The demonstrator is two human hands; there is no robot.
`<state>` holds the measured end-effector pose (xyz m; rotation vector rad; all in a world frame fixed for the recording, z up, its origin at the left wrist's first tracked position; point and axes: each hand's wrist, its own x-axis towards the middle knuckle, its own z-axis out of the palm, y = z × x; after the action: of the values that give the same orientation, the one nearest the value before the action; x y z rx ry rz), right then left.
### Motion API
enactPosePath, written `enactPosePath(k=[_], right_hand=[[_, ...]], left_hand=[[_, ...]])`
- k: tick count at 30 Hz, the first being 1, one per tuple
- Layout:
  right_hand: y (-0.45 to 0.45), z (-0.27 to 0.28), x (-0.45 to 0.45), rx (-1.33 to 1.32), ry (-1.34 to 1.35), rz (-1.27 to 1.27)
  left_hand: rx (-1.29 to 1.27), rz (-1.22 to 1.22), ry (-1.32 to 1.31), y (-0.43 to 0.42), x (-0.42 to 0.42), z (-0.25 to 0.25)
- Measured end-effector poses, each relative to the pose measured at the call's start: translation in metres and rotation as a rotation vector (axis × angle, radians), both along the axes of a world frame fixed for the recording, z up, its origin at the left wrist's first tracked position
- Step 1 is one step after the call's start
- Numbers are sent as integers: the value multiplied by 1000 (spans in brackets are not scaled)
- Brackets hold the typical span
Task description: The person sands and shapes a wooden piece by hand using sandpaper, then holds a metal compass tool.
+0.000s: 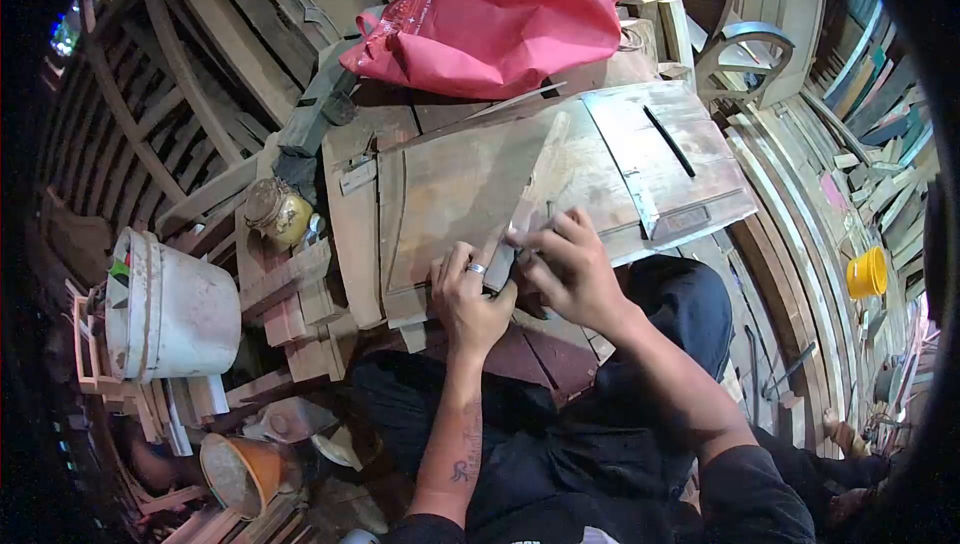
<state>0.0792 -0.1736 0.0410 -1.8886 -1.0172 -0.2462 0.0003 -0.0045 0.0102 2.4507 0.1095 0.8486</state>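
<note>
A long, narrow wooden strip [543, 159] slants across the wooden panel in front of me. My left hand [468, 302], with a ring on one finger, is closed around the near end of this strip. Right beside it, my right hand [572, 269] is partly blurred, its fingers bent and pinched together at the strip's edge. Whatever those fingers hold is too small and smeared to name. Under both hands lies the worn wooden panel [450, 184], with a pale sheet [622, 144] and a dark slim bar [668, 141] on its right part.
A pink bag [500, 24] lies beyond the panel. To the left stand a jar [278, 212], a white bucket [185, 309] and an orange container [240, 474]. Long boards [800, 264] and a yellow bucket [867, 273] are at the right. Stacked timber surrounds the workspace.
</note>
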Motion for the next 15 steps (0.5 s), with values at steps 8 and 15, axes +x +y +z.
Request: enactPosePath(k=[8, 15], right_hand=[[3, 2, -20, -10, -18, 52], [3, -4, 4, -12, -10, -83]], left_hand=[[-4, 5, -25, 2, 0, -7], [-1, 24, -27, -1, 0, -2]])
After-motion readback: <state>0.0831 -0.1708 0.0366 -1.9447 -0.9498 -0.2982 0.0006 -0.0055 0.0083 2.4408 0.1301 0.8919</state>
